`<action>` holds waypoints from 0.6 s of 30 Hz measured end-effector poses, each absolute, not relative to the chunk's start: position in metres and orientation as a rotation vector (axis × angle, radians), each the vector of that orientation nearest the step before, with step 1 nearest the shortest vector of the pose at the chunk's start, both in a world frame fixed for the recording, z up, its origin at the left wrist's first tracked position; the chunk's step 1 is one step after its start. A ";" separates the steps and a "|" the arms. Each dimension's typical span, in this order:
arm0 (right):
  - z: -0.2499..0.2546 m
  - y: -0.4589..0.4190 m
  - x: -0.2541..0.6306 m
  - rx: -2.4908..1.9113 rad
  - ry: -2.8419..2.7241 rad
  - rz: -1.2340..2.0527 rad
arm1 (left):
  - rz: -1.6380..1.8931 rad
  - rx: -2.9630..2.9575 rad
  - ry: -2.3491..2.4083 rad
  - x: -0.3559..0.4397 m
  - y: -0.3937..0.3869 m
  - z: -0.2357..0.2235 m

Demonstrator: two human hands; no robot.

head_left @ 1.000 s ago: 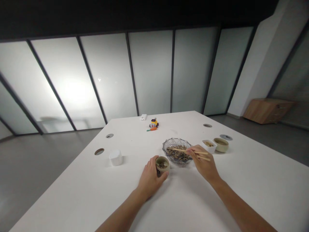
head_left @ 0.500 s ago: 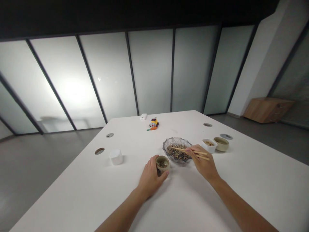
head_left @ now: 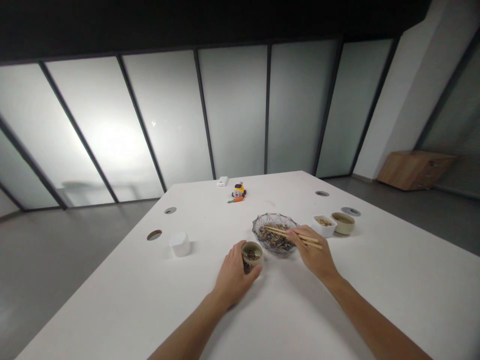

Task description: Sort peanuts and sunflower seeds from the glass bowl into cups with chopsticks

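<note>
My left hand (head_left: 233,277) is wrapped round a small beige cup (head_left: 252,253) that holds a few dark seeds, on the white table (head_left: 150,305). Just right of it stands a cut-glass bowl (head_left: 275,233) full of dark striped seeds. My right hand (head_left: 313,253) grips a pair of wooden chopsticks (head_left: 290,235), whose tips reach left over the seeds in the bowl.
Right of the bowl sit a small white square dish (head_left: 324,225) with pale nuts and a beige bowl (head_left: 343,223). A white cup (head_left: 180,244) stands at the left, and a small toy (head_left: 238,192) and a white box (head_left: 222,181) lie at the far edge. Round cable holes dot the table.
The chopstick tips have shifted slightly left and further over the seeds in the glass bowl. My left hand and the cup have stayed put.
</note>
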State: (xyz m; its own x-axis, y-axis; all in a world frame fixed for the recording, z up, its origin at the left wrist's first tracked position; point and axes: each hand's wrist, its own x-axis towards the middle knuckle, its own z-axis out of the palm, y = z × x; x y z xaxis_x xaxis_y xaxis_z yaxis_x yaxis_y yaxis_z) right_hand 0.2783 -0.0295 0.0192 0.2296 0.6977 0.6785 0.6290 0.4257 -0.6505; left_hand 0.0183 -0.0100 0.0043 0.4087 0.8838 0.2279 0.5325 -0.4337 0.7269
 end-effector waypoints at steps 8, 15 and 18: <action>0.020 -0.029 0.278 -1.307 -1.374 0.017 | 0.824 2.097 1.201 0.019 -0.011 0.005; 0.020 -0.030 0.281 -1.319 -1.359 0.022 | 0.844 2.084 1.196 0.018 -0.011 0.004; 0.020 -0.029 0.282 -1.332 -1.354 0.013 | 0.844 2.091 1.194 0.018 -0.010 0.004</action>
